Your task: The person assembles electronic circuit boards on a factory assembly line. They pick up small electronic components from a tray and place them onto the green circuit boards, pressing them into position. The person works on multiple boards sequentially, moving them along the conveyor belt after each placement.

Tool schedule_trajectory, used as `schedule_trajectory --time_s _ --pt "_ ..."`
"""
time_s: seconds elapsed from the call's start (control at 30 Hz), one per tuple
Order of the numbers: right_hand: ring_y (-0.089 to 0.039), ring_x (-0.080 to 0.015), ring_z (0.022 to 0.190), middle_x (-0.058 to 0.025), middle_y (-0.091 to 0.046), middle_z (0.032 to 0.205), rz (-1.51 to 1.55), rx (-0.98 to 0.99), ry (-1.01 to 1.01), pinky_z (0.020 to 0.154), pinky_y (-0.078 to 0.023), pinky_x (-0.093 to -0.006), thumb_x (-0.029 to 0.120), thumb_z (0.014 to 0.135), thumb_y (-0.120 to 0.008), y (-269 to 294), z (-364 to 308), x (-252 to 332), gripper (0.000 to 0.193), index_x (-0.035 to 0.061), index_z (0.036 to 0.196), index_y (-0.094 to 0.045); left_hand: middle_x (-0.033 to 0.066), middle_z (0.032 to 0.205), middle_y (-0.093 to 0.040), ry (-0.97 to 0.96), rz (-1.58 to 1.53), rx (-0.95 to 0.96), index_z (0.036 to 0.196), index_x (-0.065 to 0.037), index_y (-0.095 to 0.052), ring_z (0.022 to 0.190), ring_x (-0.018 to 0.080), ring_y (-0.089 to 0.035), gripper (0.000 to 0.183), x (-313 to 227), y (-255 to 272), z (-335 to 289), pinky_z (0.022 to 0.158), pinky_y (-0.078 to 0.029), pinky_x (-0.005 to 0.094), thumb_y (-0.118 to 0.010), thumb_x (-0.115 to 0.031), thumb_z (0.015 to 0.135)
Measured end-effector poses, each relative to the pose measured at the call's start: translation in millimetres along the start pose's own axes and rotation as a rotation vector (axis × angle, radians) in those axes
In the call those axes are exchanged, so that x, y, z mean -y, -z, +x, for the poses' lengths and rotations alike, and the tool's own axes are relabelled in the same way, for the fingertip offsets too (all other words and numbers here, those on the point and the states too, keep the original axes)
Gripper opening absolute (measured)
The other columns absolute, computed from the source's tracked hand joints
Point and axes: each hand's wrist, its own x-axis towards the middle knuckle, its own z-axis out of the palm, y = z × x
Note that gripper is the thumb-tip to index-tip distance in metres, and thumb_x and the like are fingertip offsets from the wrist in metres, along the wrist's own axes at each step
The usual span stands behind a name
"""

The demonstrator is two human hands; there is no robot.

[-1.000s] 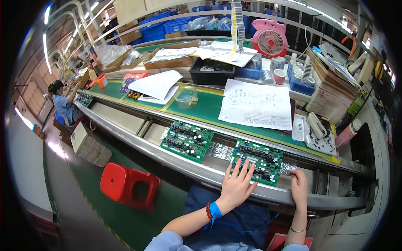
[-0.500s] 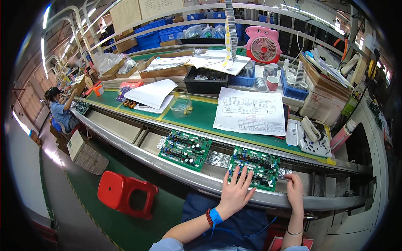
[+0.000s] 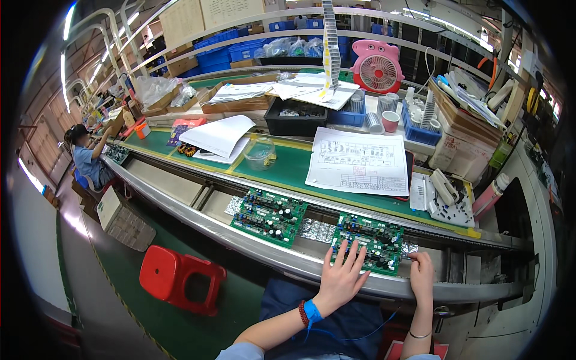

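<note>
My left hand lies open with spread fingers over the near edge of a green circuit board crowded with small parts, its fingertips on or just above the parts. My right hand is beside that board's right end, at the metal rail, its fingers curled closed; whatever they may hold is hidden. To the left, a second green circuit board of the same kind rests on the conveyor line, with no hand on it. A blue wrist strap with a cord is on my left wrist.
Behind the line, a drawing sheet, a clear plastic tub and white papers lie on the green bench. Farther back stand a black bin and a pink fan. A red stool is at left; a person sits beyond.
Both circuit boards have shifted slightly to the right along the line. My left hand has moved a little to the right with its board; my right hand is nearly unmoved.
</note>
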Motion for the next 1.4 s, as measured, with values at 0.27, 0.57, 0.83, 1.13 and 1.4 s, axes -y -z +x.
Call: schedule_trajectory --time_s 0.27,0.57,0.83,1.13,1.4 --pt "-0.057 -0.0317 0.084 -0.0162 -0.057 0.086 -0.081 -0.062 0.029 0.075 -0.044 -0.0363 -0.001 0.079 -0.043 -3 -4 -1 0.019 -0.0036 0.085 -0.06 0.0139 0.137 -0.044 -0.01 0.009 0.011 0.131 -0.009 -0.048 0.125 0.0332 -0.04 0.053 -3 1 -2 0.103 -0.025 0.049 -0.058 -0.034 0.085" --pt "-0.055 -0.0351 0.085 -0.0163 -0.058 0.083 -0.016 -0.08 -0.013 0.076 -0.044 -0.044 0.005 0.076 -0.049 -13 2 1 0.015 0.0004 0.08 -0.063 0.0152 0.135 -0.045 -0.008 0.061 0.104 0.131 -0.007 -0.047 0.127 0.0345 -0.037 0.053 -4 7 7 0.105 -0.023 0.0495 -0.058 -0.031 0.085" --pt "-0.054 -0.0303 0.095 -0.0114 -0.059 0.094 -0.277 -0.17 -0.055 0.083 -0.037 -0.0431 0.01 0.079 -0.049 -10 -2 -4 0.022 0.0057 0.095 -0.062 0.0188 0.134 -0.044 -0.073 0.044 0.088 0.129 -0.002 -0.046 0.125 0.0385 -0.037 0.05 -15 -5 8 0.106 -0.022 0.0501 -0.055 -0.026 0.086" --pt "-0.059 -0.0337 0.091 -0.0163 -0.063 0.099 -0.134 -0.216 -0.121 0.08 -0.043 -0.0463 0.01 0.082 -0.049 -9 -5 6 0.031 0.004 0.112 -0.051 0.0197 0.133 -0.046 -0.087 0.067 0.084 0.127 0.0 -0.049 0.124 0.0397 -0.037 0.051 -19 -4 5 0.106 -0.022 0.0501 -0.057 -0.028 0.085" --pt "-0.06 -0.0406 0.078 -0.0209 -0.063 0.084 0.073 -0.228 -0.097 0.067 -0.047 -0.0487 0.005 0.08 -0.049 -10 2 5 0.03 0.004 0.111 -0.05 0.017 0.132 -0.047 -0.088 0.064 0.066 0.127 -0.002 -0.05 0.123 0.0367 -0.039 0.049 -23 -1 11 0.105 -0.025 0.0489 -0.058 -0.025 0.084"
